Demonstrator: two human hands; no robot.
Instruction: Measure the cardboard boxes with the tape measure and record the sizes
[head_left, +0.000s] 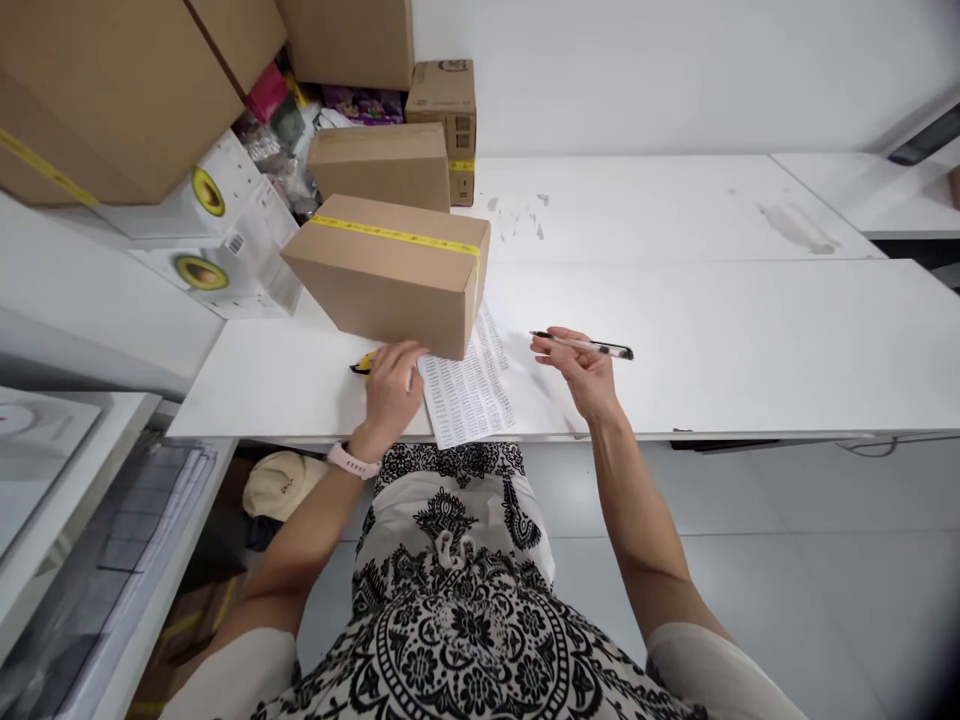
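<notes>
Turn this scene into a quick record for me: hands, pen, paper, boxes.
Left hand: by the sheet's left edge; partly covers a yellow-and-black object; grip unclear
Right hand: holds pen, tip pointing left
Printed sheet: partly hidden by taped carton; overhangs table's front edge
White boxes: avocado pictures, left of taped carton

There are two hands, one left hand (pixel 394 388) and one right hand (pixel 589 375), one pen (pixel 592 346), one printed sheet (pixel 466 400), one wristband (pixel 354 461) and one cap (pixel 279 484). At least five cardboard boxes (pixel 375 285) show, plus two white boxes (pixel 266 262) bearing two avocado pictures (pixel 208 192).
</notes>
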